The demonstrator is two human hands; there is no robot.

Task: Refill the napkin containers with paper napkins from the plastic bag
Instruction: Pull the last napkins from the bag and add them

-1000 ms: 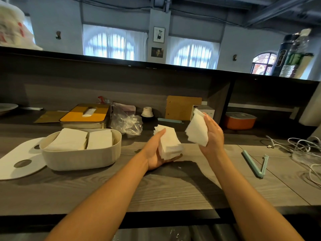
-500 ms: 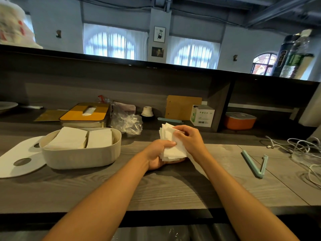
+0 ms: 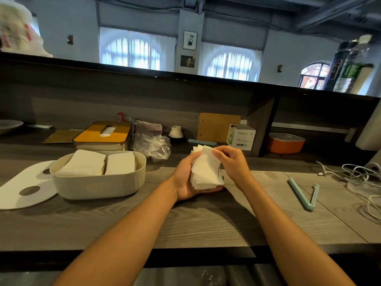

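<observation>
A stack of white paper napkins (image 3: pixel 206 172) stands tilted above the wooden counter, a little right of centre. My left hand (image 3: pixel 186 178) cups it from below and behind, fingers curled under the bottom edge. My right hand (image 3: pixel 231 162) pinches the stack's upper right corner. To the left sits an open beige oval napkin container (image 3: pixel 99 186) holding two piles of napkins side by side. Its flat white lid (image 3: pixel 22 184) with holes lies beside it on the left. A crumpled clear plastic bag (image 3: pixel 152 142) lies behind the container.
A closed napkin box with an orange lid (image 3: pixel 103 134) stands at the back left. A small white carton (image 3: pixel 240 137), a brown board (image 3: pixel 218 126) and an orange pot (image 3: pixel 285 142) line the back. A mint bag clip (image 3: pixel 305 193) and white cables (image 3: pixel 360 174) lie right.
My right hand, which held a separate bundle of napkins apart a second ago, has brought it onto the left hand's stack. Both hands now hold one stack.
</observation>
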